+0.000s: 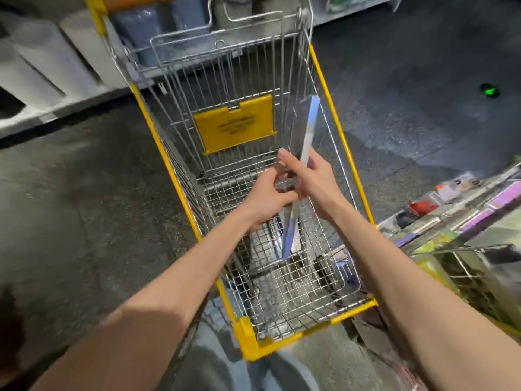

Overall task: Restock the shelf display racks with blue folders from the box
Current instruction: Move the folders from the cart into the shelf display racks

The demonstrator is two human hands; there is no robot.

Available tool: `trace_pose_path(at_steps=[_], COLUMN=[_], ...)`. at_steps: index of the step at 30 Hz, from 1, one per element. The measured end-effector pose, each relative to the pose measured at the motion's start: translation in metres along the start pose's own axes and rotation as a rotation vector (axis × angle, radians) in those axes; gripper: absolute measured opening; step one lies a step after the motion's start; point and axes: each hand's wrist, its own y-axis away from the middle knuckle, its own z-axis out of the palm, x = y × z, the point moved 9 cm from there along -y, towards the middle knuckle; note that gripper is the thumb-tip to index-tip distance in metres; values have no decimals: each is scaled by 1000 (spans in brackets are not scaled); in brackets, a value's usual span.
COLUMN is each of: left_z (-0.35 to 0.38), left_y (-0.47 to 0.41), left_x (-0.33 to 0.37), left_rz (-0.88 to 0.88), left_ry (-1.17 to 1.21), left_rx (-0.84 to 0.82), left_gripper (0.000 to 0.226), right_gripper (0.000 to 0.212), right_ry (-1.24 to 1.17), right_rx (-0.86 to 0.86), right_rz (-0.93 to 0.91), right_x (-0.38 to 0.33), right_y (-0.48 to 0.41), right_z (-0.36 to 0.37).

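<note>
Folders [310,122] held edge-on near trolley's [335,114] right rim, fingers of left hand [267,197] and right hand [315,179] clasping them; next, likely a carry to racks.

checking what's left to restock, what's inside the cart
Left hand and right hand hold a thin folder edge-on in the cart. A small clear packet lies on its floor. Whatever lies under the hands and folder is covered.

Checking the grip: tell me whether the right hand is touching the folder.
Touching. The head view shows the right hand curled round the edge-on folder, fingers on it with no gap.
</note>
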Motion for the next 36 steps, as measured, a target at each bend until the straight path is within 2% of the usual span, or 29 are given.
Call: trace_pose_path(at_steps=[2, 4, 6, 7, 10, 11, 13, 15, 17, 18, 20, 23, 26, 28, 31, 33, 36], left_z=[10, 14, 7, -3, -52, -65, -74, -62, -50, -41, -23, 19, 64, 104, 156, 191, 252], left_y=[23, 41, 52, 59, 68, 73, 83, 100, 115, 128, 151, 204, 252, 283, 325, 349, 399], left_x=[18, 35, 51, 67, 99, 106, 119, 139, 163, 176, 207, 260, 294, 310, 333, 346, 363], left_rz=[8, 9, 10, 55, 162, 180, 183, 190, 202, 221, 283, 422, 537, 539, 562, 585, 639], left_ry=[-1, -51, -116, -140, -114, -108, -111, -114, -99, -81, -95, -75, 99, 171, 221, 216, 191], left_rx=[-94, -183, -180, -116, 251, 353, 420, 373, 345, 321, 266, 173, 6, -113, -225, -276, -339], left_gripper=[64, 74, 63, 52, 22, 20, 30, 55, 78, 77, 54, 55, 34, 32, 43, 50, 42], right_gripper=[23, 25, 30, 33, 35, 36, 31, 26, 30, 26, 24, 43, 28, 25, 16, 23, 26], right_ry=[55, 139, 181, 172, 120, 117, 80, -4, -66, -75, -106, -80, 71, 142, 221, 217, 149], right_rx=[148, 275, 340, 356, 387, 409, 440, 504, 568, 604, 667, 781, 881, 952, 990, 999, 1011], right_rz=[-67, -118, -133, -152, -211, -236, -287, -365, -408, -415, -433, -475, -525, -553, -580, -559, -584], right_x=[-21, -43, -62, -76, -120, -136, -166, -199, -225, -235, -249, -277, -306, -321, -330, -325, -317], right_y=[16, 30, 42, 53, 91, 106, 144, 200, 249, 278, 325, 412, 490, 548, 625, 669, 741], right_z=[-16, -32, -42, -46, -55, -59, -71, -85, -96, -100, -112, -130, -145, -156, -177, -191, -213])
